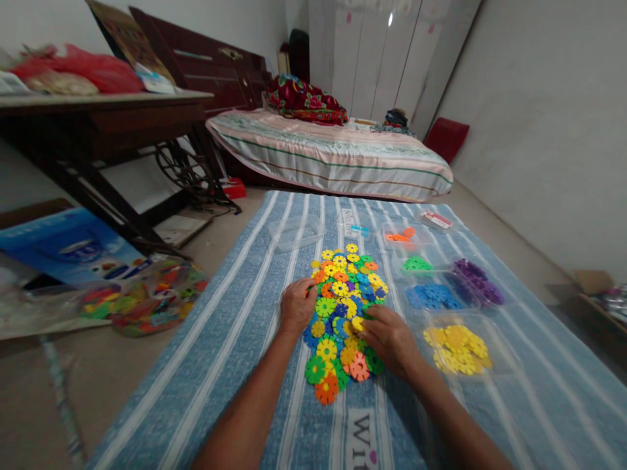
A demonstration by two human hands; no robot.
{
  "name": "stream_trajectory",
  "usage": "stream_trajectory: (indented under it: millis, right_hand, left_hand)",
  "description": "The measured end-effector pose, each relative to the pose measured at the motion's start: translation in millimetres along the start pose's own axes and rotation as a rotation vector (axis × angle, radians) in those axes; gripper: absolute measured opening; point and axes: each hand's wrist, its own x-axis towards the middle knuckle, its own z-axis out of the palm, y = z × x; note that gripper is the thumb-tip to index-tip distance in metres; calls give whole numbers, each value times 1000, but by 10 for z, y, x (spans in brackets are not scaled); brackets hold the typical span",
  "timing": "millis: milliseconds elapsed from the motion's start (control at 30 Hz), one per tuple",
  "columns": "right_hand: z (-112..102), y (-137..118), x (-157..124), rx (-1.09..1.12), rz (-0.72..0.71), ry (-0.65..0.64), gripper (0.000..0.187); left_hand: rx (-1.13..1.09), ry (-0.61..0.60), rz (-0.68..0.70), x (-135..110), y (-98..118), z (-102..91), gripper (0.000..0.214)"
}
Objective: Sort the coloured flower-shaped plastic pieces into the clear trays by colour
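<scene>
A heap of notched plastic snowflake discs (339, 288) in yellow, orange, green, blue and purple lies on the striped cloth. My left hand (296, 305) is at the heap's left edge, its fingers curled together; what they hold, if anything, is hidden. On the right side of the heap, my right hand (393, 337) has its fingertips closed at a yellow snowflake disc (358, 324). To the right, sorted discs lie in clear trays: yellow discs (458, 349) nearest, then blue discs (433, 297), purple discs (477, 282), green discs (417, 264) and orange discs (400, 235).
An empty-looking clear tray (296, 234) stands at the far left of the cloth (230, 313). Light-blue pieces (360, 230) lie farther back, near a red-and-white box (435, 220). Bags of colourful pieces (157, 297) sit left of the table. A bed (333, 156) stands behind.
</scene>
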Motion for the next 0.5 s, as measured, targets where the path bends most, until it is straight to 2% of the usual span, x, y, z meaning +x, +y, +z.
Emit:
stream_trajectory:
  millis: [267, 400, 500]
  right_hand:
    - [-171, -18, 23, 45, 8, 94, 23]
    - [-379, -26, 38, 49, 55, 96, 21]
    - [-617, 65, -11, -60, 75, 152, 21]
  left_hand:
    - [-10, -2, -13, 0, 18, 4, 21]
    - [-11, 0, -10, 1, 17, 2, 21]
    - [-17, 3, -4, 1, 10, 2, 22]
